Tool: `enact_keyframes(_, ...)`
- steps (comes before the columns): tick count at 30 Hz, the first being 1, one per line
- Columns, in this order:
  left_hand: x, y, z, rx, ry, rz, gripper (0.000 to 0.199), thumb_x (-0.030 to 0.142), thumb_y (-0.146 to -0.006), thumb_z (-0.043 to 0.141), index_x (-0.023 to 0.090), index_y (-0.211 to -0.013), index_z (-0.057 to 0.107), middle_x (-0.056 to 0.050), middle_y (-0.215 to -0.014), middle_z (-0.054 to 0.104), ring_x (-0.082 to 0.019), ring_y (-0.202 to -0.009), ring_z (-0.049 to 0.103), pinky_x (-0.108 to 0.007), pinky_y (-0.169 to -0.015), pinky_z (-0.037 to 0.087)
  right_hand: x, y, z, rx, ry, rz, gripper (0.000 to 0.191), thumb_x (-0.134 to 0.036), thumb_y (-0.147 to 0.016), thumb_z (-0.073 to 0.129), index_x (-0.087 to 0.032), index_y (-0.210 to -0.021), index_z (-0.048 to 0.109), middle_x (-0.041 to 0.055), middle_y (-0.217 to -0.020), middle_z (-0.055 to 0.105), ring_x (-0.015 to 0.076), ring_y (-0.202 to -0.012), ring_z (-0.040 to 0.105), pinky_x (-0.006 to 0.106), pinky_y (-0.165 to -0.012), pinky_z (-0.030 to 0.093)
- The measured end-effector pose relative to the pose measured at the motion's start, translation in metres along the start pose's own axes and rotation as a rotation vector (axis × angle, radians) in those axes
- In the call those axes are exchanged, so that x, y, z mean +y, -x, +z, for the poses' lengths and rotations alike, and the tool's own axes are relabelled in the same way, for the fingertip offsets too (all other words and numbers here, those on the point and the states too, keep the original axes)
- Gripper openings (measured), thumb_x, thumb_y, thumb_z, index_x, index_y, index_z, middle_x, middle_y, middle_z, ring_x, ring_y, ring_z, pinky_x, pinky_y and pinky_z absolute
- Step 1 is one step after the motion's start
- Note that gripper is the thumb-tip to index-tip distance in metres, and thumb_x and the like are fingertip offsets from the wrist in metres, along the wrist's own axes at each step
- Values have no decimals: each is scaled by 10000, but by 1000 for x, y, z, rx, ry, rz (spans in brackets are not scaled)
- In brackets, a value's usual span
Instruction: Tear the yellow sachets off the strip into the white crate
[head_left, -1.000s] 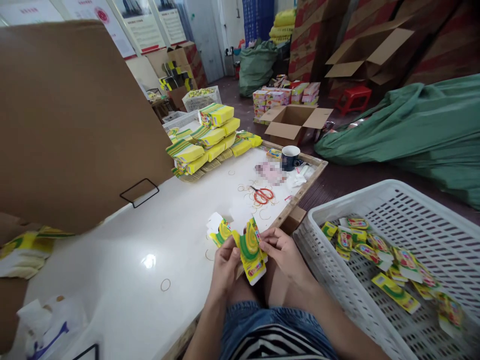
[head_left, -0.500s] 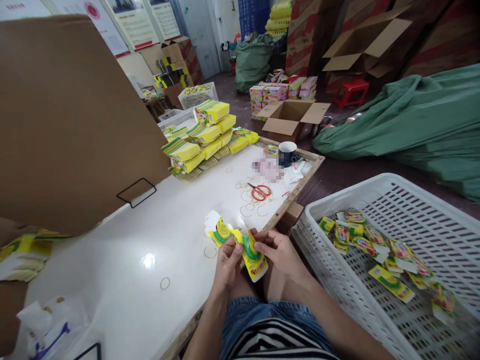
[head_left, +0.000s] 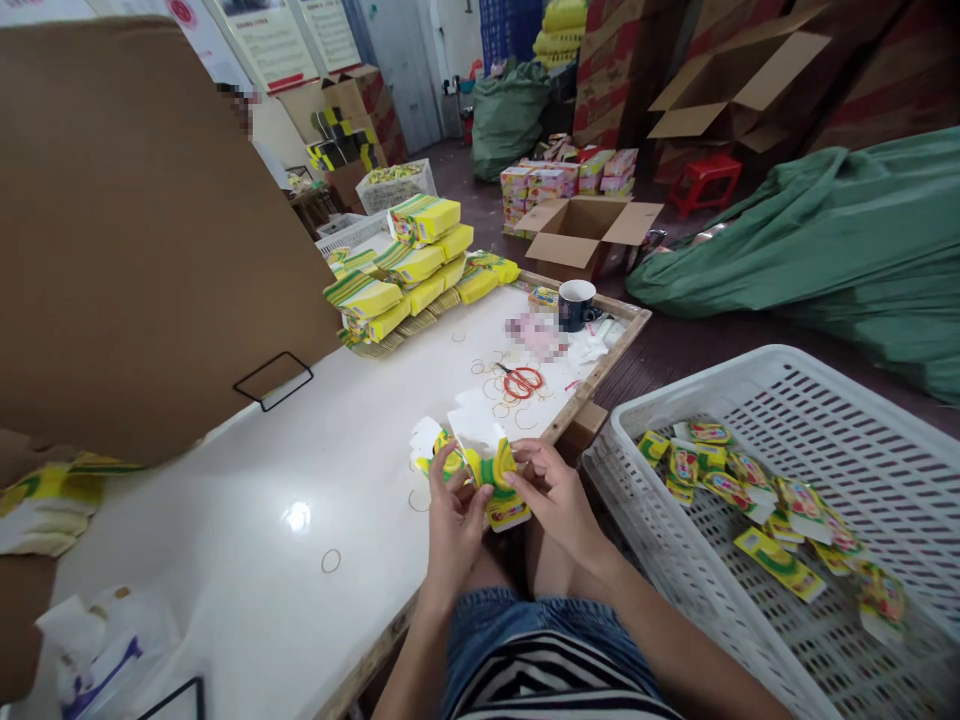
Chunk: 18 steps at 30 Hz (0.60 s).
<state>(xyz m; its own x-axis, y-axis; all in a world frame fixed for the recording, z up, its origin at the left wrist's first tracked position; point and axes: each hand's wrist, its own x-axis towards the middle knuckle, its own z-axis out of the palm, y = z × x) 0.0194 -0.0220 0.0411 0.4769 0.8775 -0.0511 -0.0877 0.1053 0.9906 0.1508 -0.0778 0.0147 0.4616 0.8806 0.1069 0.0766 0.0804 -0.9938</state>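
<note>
Carton (head_left: 496, 468) w/ white flaps up, at bench (head_left: 247, 540) edge, pinched in fingers of L hand (head_left: 459, 515) & R hand (head_left: 553, 490); seems part-folded, not yet closed. Packs (head_left: 780, 563) in basket (head_left: 694, 381) prob. done; loose piece (head_left: 426, 437) plus stacked bundles (head_left: 424, 262) apparently left.

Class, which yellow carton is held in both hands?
The carton between the left hand and right hand; the stacked cartons and loose ones in the white basket touch neither.
</note>
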Motion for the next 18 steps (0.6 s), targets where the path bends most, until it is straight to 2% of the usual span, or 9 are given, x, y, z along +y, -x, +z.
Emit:
enact_keyframes(2, 5, 1, -6, -80, 9, -15, 710, 304, -819, 689, 286, -1384, 260, -77, -1105, 679, -197, -901, 701, -311, -771, 554, -3, -3, -5, -92, -24, -31, 427, -342, -865, 590, -228, -1267, 502, 55, -1007, 663, 148, -716, 613, 274, -668, 522)
enact_keyframes(4, 10, 2, -13, -147, 29, -29, 670, 289, -819, 693, 292, -1368, 308, -72, -1118, 681, -201, -917, 698, -302, -762, 555, -6, -6, -11, -182, -39, -41, 457, -363, -872, 584, -240, -1303, 493, 39, -961, 667, 150, -717, 617, 269, -663, 518)
enact_keyframes(7, 13, 3, -20, -248, 85, -55, 526, 260, -801, 716, 279, -1243, 430, -49, -1036, 709, -192, -836, 712, -273, -698, 555, -13, -12, -17, -309, -57, -46, 361, -396, -901, 548, -222, -1217, 560, 23, -867, 667, 163, -740, 623, 268, -664, 502)
enact_keyframes(9, 14, 4, -22, -296, 116, -74, 452, 253, -776, 742, 259, -1143, 478, -38, -970, 719, -189, -768, 717, -266, -666, 552, -18, -16, -19, -373, -37, -75, 286, -412, -925, 515, -205, -1094, 618, 17, -807, 652, 161, -720, 604, 263, -644, 476)
enact_keyframes(13, 16, 8, -19, -311, 144, -106, 423, 258, -749, 769, 249, -1062, 485, -35, -961, 715, -202, -791, 720, -294, -711, 563, -28, -22, -21, -362, 12, -188, 303, -425, -936, 500, -187, -852, 668, 33, -762, 635, 167, -711, 585, 269, -636, 445)
enact_keyframes(15, 15, 10, -17, -288, 152, -104, 516, 268, -761, 760, 280, -1166, 442, -43, -1003, 709, -210, -839, 719, -312, -745, 564, -32, -23, -22, -318, 21, -258, 307, -401, -941, 499, -189, -820, 684, 44, -768, 637, 176, -734, 591, 280, -662, 449)
enact_keyframes(18, 11, 13, -15, -262, 160, -93, 777, 287, -779, 747, 338, -1380, 256, -64, -1068, 700, -226, -913, 710, -342, -796, 560, -31, -21, -21, -296, 15, -290, 288, -365, -945, 505, -196, -836, 711, 52, -771, 649, 178, -740, 604, 285, -673, 460)
